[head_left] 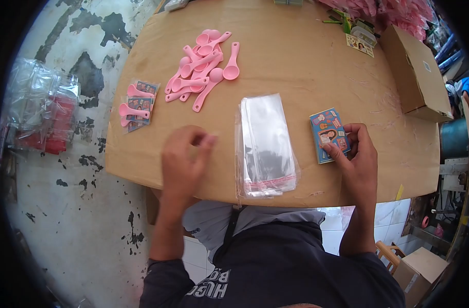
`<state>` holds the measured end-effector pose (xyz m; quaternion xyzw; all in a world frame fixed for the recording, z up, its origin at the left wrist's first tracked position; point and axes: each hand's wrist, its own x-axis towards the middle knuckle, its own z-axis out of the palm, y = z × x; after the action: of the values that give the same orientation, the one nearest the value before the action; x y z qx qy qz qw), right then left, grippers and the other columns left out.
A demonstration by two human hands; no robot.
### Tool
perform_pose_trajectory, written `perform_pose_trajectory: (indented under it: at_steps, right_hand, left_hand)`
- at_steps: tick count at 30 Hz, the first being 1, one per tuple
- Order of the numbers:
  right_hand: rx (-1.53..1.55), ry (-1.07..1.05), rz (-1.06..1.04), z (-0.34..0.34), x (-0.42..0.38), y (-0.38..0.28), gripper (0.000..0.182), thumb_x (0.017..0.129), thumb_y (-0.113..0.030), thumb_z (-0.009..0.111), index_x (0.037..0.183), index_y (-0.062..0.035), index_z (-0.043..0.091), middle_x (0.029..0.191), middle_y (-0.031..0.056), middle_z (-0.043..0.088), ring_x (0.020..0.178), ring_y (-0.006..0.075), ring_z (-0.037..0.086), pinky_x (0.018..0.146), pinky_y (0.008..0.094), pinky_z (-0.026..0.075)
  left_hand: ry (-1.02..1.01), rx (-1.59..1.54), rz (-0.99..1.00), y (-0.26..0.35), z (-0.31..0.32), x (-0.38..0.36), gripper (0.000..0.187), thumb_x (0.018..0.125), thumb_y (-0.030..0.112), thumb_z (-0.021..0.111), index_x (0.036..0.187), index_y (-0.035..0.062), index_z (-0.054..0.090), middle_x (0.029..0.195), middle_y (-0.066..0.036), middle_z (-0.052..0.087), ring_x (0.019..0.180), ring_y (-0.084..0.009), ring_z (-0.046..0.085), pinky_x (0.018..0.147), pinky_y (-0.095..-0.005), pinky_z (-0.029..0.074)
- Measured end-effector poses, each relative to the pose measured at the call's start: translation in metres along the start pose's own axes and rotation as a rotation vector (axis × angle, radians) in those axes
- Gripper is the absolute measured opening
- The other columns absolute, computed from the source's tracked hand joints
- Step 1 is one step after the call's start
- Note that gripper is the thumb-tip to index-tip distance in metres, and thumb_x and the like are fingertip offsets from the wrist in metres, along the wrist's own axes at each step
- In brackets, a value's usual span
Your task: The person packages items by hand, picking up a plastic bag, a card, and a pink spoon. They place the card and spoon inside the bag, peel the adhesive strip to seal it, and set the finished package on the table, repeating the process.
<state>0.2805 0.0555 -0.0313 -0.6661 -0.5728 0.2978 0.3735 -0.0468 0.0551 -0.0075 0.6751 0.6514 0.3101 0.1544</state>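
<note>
My right hand [359, 159] grips a stack of blue printed cards [327, 131], its thumb on the top card and its fingers along the right side. The stack rests on the brown-covered table. My left hand [185, 161] is over the table's front left part, smeared by motion; its fingers look bent, but whether they hold anything cannot be made out. Between my hands lies a pile of clear plastic bags [265, 143] with reddish strips at the near end. Beyond my left hand is a heap of pink spoons [201, 66].
At the table's left edge lie clear packs [139, 105] with pink spoons and blue cards. A cardboard box [414, 72] stands at the right edge, with pink plastic [399, 13] behind it. Transparent bags [42, 102] are off the table at far left.
</note>
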Motion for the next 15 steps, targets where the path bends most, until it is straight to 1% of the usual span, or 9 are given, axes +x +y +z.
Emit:
perform_pose_trajectory:
  at_steps: [2,3,5,6,9,11,12,14,15]
  right_hand:
    - [0.075,0.006,-0.013,0.003,0.003,0.003,0.040,0.086,-0.025,0.084,0.107,-0.0019,0.058,0.090,0.0075,0.063,0.075,0.0147,0.059,0.066,0.0307,0.048]
    - [0.144,0.020,-0.021,0.004,0.003,0.005,0.038,0.087,-0.025,0.083,0.102,-0.0021,0.057,0.090,0.0085,0.065,0.074,0.0149,0.060,0.065,0.0312,0.048]
    - [0.101,0.021,-0.018,0.002,0.004,0.007,0.037,0.088,-0.026,0.082,0.100,-0.0023,0.056,0.089,0.0092,0.066,0.074,0.0150,0.061,0.066,0.0314,0.049]
    - [0.059,0.027,-0.020,0.001,0.005,0.008,0.036,0.090,-0.026,0.081,0.097,-0.0024,0.055,0.088,0.0099,0.067,0.073,0.0151,0.062,0.066,0.0316,0.049]
    - [0.061,0.038,-0.028,-0.001,0.005,0.011,0.035,0.091,-0.026,0.080,0.096,-0.0018,0.055,0.084,0.0096,0.066,0.074,0.0149,0.062,0.068,0.0310,0.050]
    - [0.060,0.036,-0.043,0.001,0.004,0.012,0.033,0.093,-0.026,0.078,0.095,-0.0015,0.055,0.082,0.0094,0.067,0.073,0.0130,0.063,0.066,0.0297,0.050]
    - [0.106,0.047,-0.034,0.003,0.004,0.013,0.033,0.094,-0.026,0.077,0.095,-0.0017,0.055,0.082,0.0092,0.068,0.072,0.0119,0.063,0.064,0.0287,0.050]
    - [0.147,0.059,-0.033,0.003,0.005,0.014,0.032,0.095,-0.026,0.076,0.095,-0.0019,0.055,0.081,0.0090,0.068,0.071,0.0108,0.063,0.063,0.0277,0.049]
    - [0.153,0.075,-0.055,0.003,0.005,0.015,0.032,0.096,-0.026,0.076,0.095,-0.0021,0.055,0.081,0.0086,0.068,0.071,0.0097,0.063,0.062,0.0266,0.049]
  left_hand:
    - [-0.018,0.084,0.083,0.012,0.026,-0.006,0.031,0.092,0.028,0.076,0.088,0.0004,0.063,0.080,-0.010,0.062,0.076,-0.0255,0.059,0.071,-0.0387,0.045]
    - [-0.022,0.087,0.076,0.021,0.037,-0.008,0.031,0.092,0.028,0.076,0.088,0.0004,0.063,0.080,-0.010,0.062,0.076,-0.0255,0.059,0.071,-0.0387,0.045]
    - [0.052,0.100,0.133,0.037,0.055,-0.010,0.037,0.087,0.031,0.081,0.082,0.0023,0.058,0.073,-0.009,0.054,0.070,-0.0255,0.054,0.067,-0.0376,0.044]
    - [0.042,0.100,0.121,0.040,0.059,-0.010,0.037,0.087,0.031,0.081,0.082,0.0023,0.058,0.073,-0.009,0.054,0.070,-0.0255,0.054,0.067,-0.0376,0.044]
    - [0.054,0.145,0.043,0.044,0.067,-0.006,0.044,0.079,0.032,0.088,0.083,0.0027,0.056,0.071,-0.006,0.050,0.067,-0.0226,0.049,0.065,-0.0380,0.044]
    - [-0.018,0.093,-0.085,0.046,0.062,-0.003,0.040,0.081,0.027,0.087,0.084,0.0010,0.057,0.070,-0.004,0.052,0.065,-0.0166,0.048,0.062,-0.0329,0.044]
    - [-0.023,0.094,-0.095,0.044,0.060,-0.001,0.040,0.081,0.027,0.087,0.084,0.0010,0.057,0.070,-0.004,0.052,0.065,-0.0166,0.048,0.062,-0.0329,0.044]
    - [-0.090,-0.094,-0.242,0.040,0.056,0.002,0.031,0.086,0.021,0.082,0.086,-0.0006,0.060,0.071,-0.001,0.056,0.064,-0.0100,0.048,0.062,-0.0269,0.044]
    - [-0.087,-0.099,-0.245,0.039,0.054,0.003,0.031,0.086,0.021,0.082,0.086,-0.0006,0.060,0.071,-0.001,0.056,0.064,-0.0100,0.048,0.062,-0.0269,0.044]
